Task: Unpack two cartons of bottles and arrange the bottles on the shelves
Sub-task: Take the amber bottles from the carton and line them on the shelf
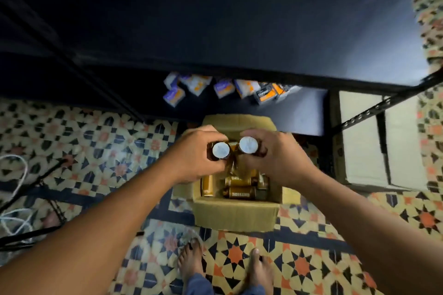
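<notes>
I see left hand (191, 153) gripping one white-capped bottle (221, 149), right hand (275, 153) gripping another bottle (248, 145), both above open carton (236, 213) of lying bottles (239, 189).

A stockroom — dark metal shelving (215, 31), boxed goods (223, 88), patterned tile floor (311, 258).

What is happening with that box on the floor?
A person is unpacking bottles. The left hand grips a white-capped bottle and the right hand grips a second bottle, both held above an open cardboard carton on the tiled floor. More brown bottles lie inside it. Small packets sit on the lower shelf just beyond.
</notes>
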`<state>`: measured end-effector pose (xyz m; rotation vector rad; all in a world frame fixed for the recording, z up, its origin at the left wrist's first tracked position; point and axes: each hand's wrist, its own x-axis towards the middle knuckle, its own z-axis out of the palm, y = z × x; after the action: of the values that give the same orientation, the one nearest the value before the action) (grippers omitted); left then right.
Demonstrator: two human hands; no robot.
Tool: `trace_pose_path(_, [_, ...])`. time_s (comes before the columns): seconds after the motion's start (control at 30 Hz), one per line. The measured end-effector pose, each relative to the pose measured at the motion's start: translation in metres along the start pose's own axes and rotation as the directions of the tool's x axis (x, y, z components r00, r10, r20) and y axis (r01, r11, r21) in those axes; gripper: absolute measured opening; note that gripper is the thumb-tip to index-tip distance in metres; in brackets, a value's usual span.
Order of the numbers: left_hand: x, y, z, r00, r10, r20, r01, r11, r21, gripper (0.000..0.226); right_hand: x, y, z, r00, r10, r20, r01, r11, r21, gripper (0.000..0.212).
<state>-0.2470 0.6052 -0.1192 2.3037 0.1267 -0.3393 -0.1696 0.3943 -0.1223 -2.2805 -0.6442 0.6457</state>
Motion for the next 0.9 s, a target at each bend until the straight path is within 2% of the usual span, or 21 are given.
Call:
trace_pose_path(0.27, [-0.063, 0.201, -0.191, 0.987, 0.133, -0.092, -0.128, 0.99, 0.065, 0.05, -0.064, -0.185, -0.191, 0.96, -0.23, -0.161, 0.228, 0.973, -0.029, 0.034])
trace_pose_path(0.53, [-0.152, 0.369, -0.332, 0.938, 0.225, -0.264, -0.198, 0.972, 0.128, 0.028, -0.13, -0.345, -0.336, 0.869, -0.397, -0.296, 0.388, 0.917, -0.092, 0.037])
trace_pose_path(0.73, [-0.189, 0.438, -0.388, 0.87, 0.324, -0.371, -0.259, 0.942, 0.214, 0.019, -0.158, -0.418, -0.399, 0.804, -0.496, -0.327, 0.475, 0.867, -0.148, 0.023])
trace_pose_path(0.9, [-0.182, 0.44, -0.41, 0.858, 0.317, -0.403, -0.256, 0.946, 0.2, 0.016, -0.147, -0.444, -0.415, 0.796, -0.525, -0.302, 0.461, 0.848, -0.261, 0.038])
